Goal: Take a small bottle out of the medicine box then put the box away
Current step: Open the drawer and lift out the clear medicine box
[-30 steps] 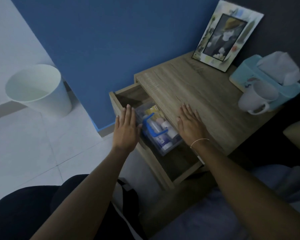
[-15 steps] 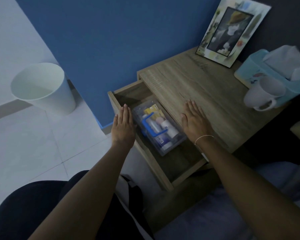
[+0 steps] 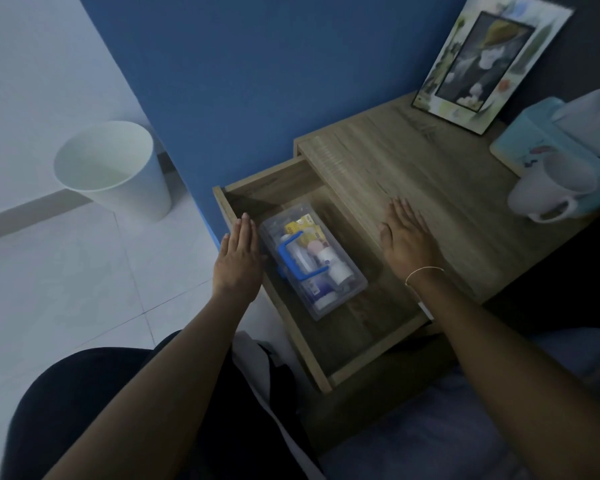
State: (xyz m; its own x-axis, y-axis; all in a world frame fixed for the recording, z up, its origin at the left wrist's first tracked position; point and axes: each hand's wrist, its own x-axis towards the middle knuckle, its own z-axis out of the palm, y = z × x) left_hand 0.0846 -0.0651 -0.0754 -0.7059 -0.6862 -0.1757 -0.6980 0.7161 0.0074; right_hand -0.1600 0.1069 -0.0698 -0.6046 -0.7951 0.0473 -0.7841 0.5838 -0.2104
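Note:
A clear plastic medicine box (image 3: pixel 355 287) with a blue handle (image 3: pixel 293 259) lies in the open wooden drawer (image 3: pixel 371 356) of the nightstand. Through its lid I see several small bottles and a yellow pack. My left hand (image 3: pixel 238 263) hovers flat over the drawer's front edge, just left of the box, fingers extended and holding nothing. Palm down on the nightstand top (image 3: pixel 440 188), my right hand (image 3: pixel 407 237) lies to the right of the box, fingers spread, empty.
On the nightstand's far right stand a white mug (image 3: pixel 551 192), a teal tissue box (image 3: pixel 541 140) and a picture frame (image 3: pixel 489 60). A white waste bin (image 3: pixel 115 168) stands on the tiled floor to the left, beside the blue wall.
The drawer has slid further out, showing the whole box. My left hand has moved off the box to the drawer's front edge. My right hand stays on the top.

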